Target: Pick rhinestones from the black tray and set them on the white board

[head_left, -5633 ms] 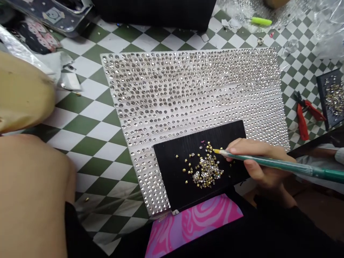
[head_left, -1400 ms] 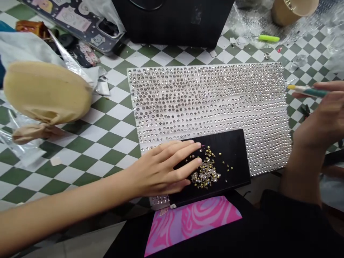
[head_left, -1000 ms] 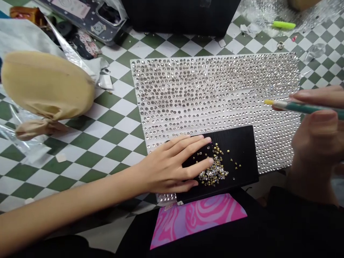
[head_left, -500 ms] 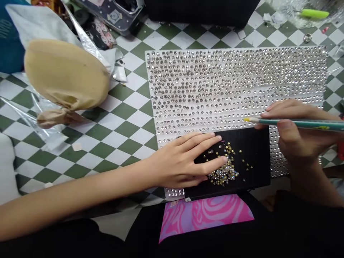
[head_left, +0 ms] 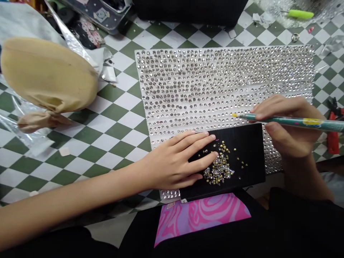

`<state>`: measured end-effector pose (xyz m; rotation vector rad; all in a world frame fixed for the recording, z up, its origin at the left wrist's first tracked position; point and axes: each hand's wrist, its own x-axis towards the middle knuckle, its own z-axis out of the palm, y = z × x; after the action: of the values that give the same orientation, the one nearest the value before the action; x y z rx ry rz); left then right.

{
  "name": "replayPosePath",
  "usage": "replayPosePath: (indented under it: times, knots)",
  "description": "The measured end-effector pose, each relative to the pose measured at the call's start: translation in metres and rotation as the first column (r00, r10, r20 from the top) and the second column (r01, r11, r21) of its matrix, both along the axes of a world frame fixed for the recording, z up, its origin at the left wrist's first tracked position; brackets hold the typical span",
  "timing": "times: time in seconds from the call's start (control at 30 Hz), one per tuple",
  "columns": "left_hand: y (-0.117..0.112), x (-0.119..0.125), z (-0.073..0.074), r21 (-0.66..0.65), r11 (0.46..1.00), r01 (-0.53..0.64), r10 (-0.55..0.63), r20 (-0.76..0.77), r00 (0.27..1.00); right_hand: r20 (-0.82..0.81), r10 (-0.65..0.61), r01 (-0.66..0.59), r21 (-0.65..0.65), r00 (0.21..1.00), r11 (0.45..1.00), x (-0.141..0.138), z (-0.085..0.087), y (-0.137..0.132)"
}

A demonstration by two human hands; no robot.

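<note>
My left hand (head_left: 185, 159) lies flat across the left part of a black board (head_left: 249, 154), fingers apart. Its index fingertip touches a pile of loose rhinestones (head_left: 219, 168), some clear-faced, some showing gold pointed backs. Above the board's upper edge, my right hand (head_left: 290, 125) grips a green pencil (head_left: 285, 120) with a yellow tip. The tip points left over a white sheet (head_left: 146, 118) covered with rows of silver stones; whether it touches the sheet I cannot tell. Part of the sheet lies hidden under the board.
A tied beige fabric bundle (head_left: 51, 75) sits at left on the green-and-white checked table (head_left: 118, 118). A black box (head_left: 188, 12) and a patterned tin (head_left: 107, 16) stand at the back. Upper right lies a lime-handled tool (head_left: 301, 14); a red-handled tool (head_left: 333, 138) is at right.
The whole view has shifted, so things appear further left. My right hand has tilted the pencil slightly, its tip a little further left over the sheet. My left hand stays on the board.
</note>
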<state>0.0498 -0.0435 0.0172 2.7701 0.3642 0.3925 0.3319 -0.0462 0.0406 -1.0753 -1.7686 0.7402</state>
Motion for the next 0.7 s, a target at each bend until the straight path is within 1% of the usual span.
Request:
replayPosePath:
  times: [0.13, 0.17, 0.23, 0.3, 0.4, 0.47, 0.53, 0.7]
  knots:
    - [0.000, 0.000, 0.000, 0.001, 1.000, 0.008, -0.008, -0.001, 1.000, -0.088, -0.058, 0.061, 0.030, 0.994, 0.998, -0.001, -0.001, -0.002]
    - [0.000, 0.000, 0.000, -0.001, 1.000, 0.008, -0.008, -0.001, 1.000, -0.091, -0.083, 0.085, 0.018, 0.992, 0.996, -0.001, -0.001, -0.004]
    - [0.000, 0.000, 0.000, 0.000, 1.000, 0.004, -0.004, 0.004, 1.000, -0.053, -0.116, 0.116, -0.018, 0.992, 0.993, -0.002, 0.002, -0.007]
    - [0.000, 0.001, -0.001, 0.010, 1.000, 0.006, -0.006, 0.027, 1.000, 0.017, -0.115, 0.115, -0.028, 0.993, 0.993, -0.002, 0.004, -0.010]
    - [0.000, 0.001, -0.001, 0.018, 1.000, 0.015, -0.016, 0.053, 0.998, 0.150, -0.010, 0.021, -0.067, 0.989, 0.998, -0.001, 0.006, -0.014]
    - [0.000, 0.001, 0.000, 0.015, 1.000, 0.012, -0.013, 0.047, 0.999, 0.192, 0.083, -0.057, -0.136, 0.978, 0.989, 0.000, 0.005, -0.016]
    - [0.000, 0.001, 0.000, 0.014, 1.000, 0.010, -0.010, 0.037, 0.999, 0.171, 0.148, -0.118, -0.171, 0.974, 0.978, -0.001, 0.003, -0.017]
    - [0.000, 0.001, 0.000, 0.018, 1.000, -0.001, 0.001, 0.013, 1.000, 0.089, 0.190, -0.167, -0.220, 0.978, 0.961, -0.003, 0.002, -0.015]
